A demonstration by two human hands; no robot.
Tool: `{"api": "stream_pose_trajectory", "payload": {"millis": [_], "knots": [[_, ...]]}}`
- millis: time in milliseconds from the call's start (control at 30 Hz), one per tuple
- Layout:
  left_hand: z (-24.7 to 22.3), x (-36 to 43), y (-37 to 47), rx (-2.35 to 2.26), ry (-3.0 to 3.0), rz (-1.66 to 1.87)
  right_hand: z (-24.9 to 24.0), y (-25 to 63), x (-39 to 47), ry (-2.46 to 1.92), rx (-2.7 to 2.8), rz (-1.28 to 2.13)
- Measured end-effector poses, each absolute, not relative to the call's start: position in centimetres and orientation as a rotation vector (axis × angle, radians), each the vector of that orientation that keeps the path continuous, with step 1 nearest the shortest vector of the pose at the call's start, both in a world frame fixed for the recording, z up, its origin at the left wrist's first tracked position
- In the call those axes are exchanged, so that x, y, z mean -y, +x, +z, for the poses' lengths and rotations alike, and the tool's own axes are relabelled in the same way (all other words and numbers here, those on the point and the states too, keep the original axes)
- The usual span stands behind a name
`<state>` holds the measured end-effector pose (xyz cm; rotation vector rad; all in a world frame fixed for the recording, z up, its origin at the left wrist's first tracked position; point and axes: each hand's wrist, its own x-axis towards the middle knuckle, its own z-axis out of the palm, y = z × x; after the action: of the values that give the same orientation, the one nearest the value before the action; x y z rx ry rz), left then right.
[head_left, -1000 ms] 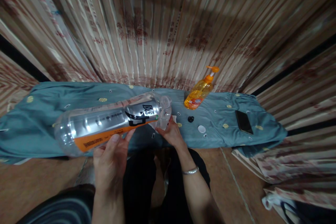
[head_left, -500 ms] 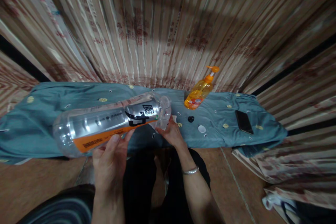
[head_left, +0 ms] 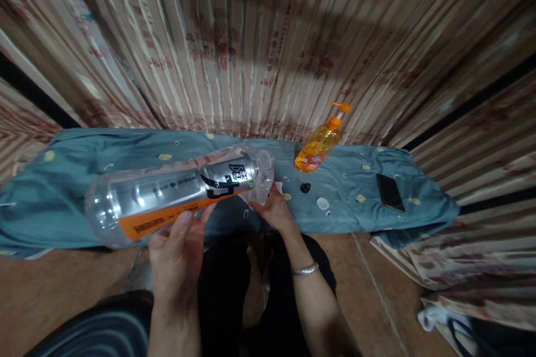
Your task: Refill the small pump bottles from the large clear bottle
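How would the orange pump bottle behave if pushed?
The pump bottle would probably tip if pushed high, at its raised pump head. Liquid pooled low likely steadies it, though the wrinkled cloth beneath may snag it.

The only view, from the person's head, looks forward and steeply down over the near edge of the cloth-covered desk (head_left: 343, 206). It is close enough for both forearms and the dark-clothed legs (head_left: 221, 295) to fill the bottom middle. The desk's far edge crosses mid-picture; beyond it, the striped curtain (head_left: 251, 39) takes the upper part.
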<state>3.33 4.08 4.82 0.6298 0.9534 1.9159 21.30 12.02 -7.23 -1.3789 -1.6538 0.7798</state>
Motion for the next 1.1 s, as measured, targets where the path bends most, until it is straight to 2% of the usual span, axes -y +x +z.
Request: {"api": "stream_pose_trajectory", "payload": {"millis": [1100], "knots": [[3.81,-4.28,2.63,-0.943,0.649,1.929,-7.44,21.26,-12.11,-1.37,1.677,0.742]]}}
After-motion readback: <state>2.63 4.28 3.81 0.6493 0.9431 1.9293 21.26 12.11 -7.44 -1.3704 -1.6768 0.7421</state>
